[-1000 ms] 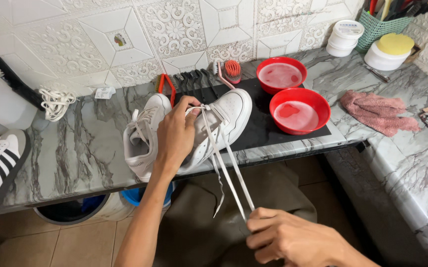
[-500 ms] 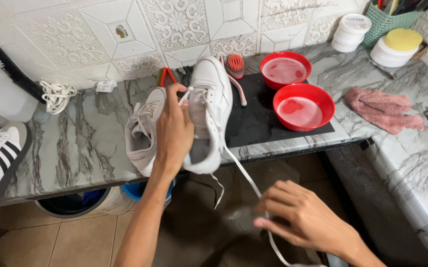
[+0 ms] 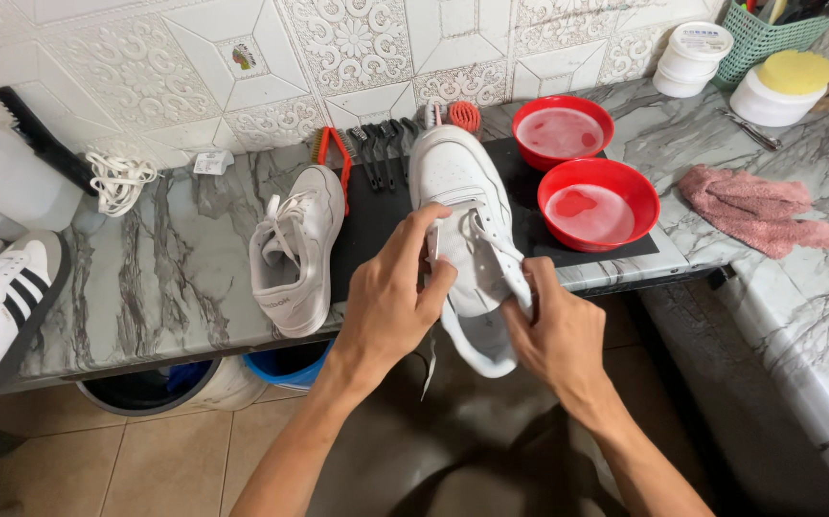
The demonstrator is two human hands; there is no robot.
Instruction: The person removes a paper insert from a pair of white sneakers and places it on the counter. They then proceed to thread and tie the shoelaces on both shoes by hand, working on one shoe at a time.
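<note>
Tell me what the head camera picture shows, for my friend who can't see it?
Two bare hands hold a white sneaker over the edge of a grey marble counter: the left hand grips its side, the right hand pinches its lace. A second white sneaker, brushes and two red bowls sit on the counter.

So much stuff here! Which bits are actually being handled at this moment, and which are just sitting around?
In hand:
left hand
right hand
white shoe, held by both hands
its lace

Sitting around:
second white shoe
two red bowls
pink cloth
striped shoe
brushes
loose laces
</note>
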